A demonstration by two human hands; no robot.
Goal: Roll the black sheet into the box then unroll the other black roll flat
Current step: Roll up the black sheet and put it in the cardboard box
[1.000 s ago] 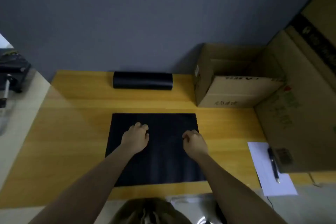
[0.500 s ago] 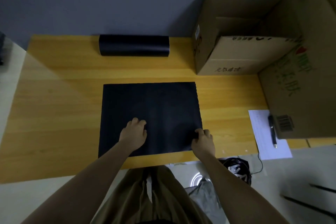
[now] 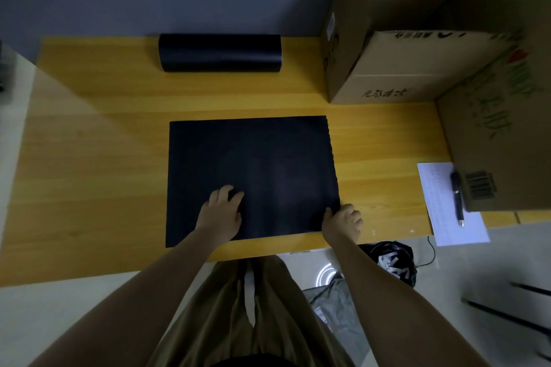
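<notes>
Head view:

- Black sheet [image 3: 253, 179]: one. Lies flat on the table [image 3: 89, 158], near its front edge, roughly central. Appears thin and pliable, matte, likely light; judged to roll easily but to spring open if let go. Its right edge looks finely serrated or ribbed. Best taken at the near corners or along the near edge, so the roll starts straight.
- Black roll [image 3: 220, 53]: one. Lies at the back of the table, well apart from the sheet, long axis running left to right. Slight sheen; seems the same kind of material, wound fairly tight. Untouched.
- Box [image 3: 402, 80]: one open cardboard box at the back right, just beside the roll's right end; opening faces up. A second, larger carton [image 3: 501, 134] stands to its right.
- Left hand [image 3: 221, 217]: rests palm down on the sheet near its front edge, fingers spread loosely; pressing, not gripping.
- Right hand [image 3: 343, 223]: at the sheet's near right corner, fingers curled and thumb on the sheet's edge; seems to pinch that corner, though the underside contact is hidden.
- Sundries: one sheet of paper [image 3: 453, 211] at the table's right front, one pen [image 3: 456, 197] upon it.
- Judgement: rolling not yet begun.
</notes>
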